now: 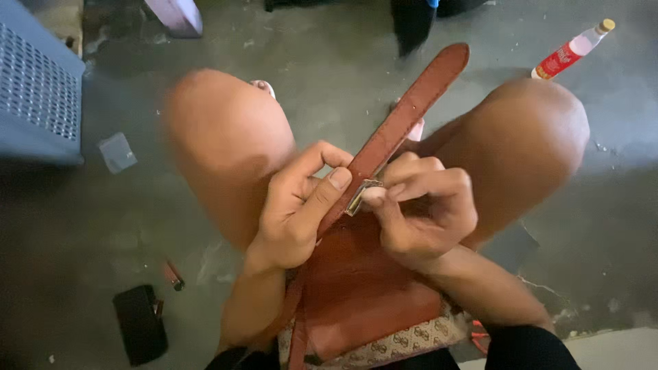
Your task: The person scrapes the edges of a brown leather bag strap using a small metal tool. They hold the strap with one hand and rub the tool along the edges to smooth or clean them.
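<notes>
A reddish-brown leather strap (411,103) runs up and to the right between my knees, its rounded end pointing away from me. My left hand (298,205) grips the strap from the left, thumb pressed along its edge. My right hand (421,205) pinches a small silver metal buckle (361,194) on the strap, fingers curled over it. Below both hands lies a brown leather bag (356,288) with a patterned beige trim on my lap; the strap's lower part runs down along its left side.
I sit above a grey concrete floor (343,62). A clear bottle with a red label (572,49) lies at the far right. A black flat pouch (139,322) and a small lighter-like object (173,275) lie at lower left. A blue perforated crate (38,89) stands at the left.
</notes>
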